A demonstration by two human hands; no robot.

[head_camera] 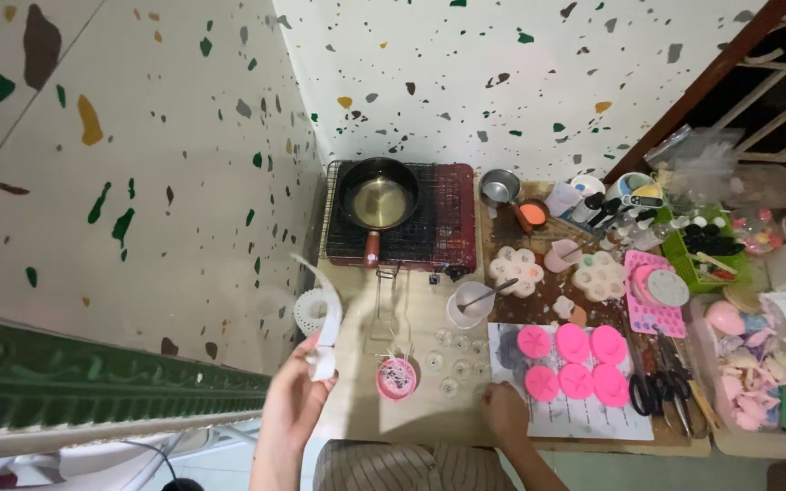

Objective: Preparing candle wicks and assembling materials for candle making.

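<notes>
My left hand is raised at the left edge of the low table and holds a curling white paper strip. On the table's front edge my right hand rests with fingers curled, touching the corner of a white paper sheet. That sheet carries several pink round moulds. Between my hands sits a small pink cup, with several small clear cups beside it.
A black pan sits on a red portable stove at the back. A clear cup with a spoon, white flower moulds, a pink tray, scissors and cluttered bins fill the right side. Terrazzo floor lies left.
</notes>
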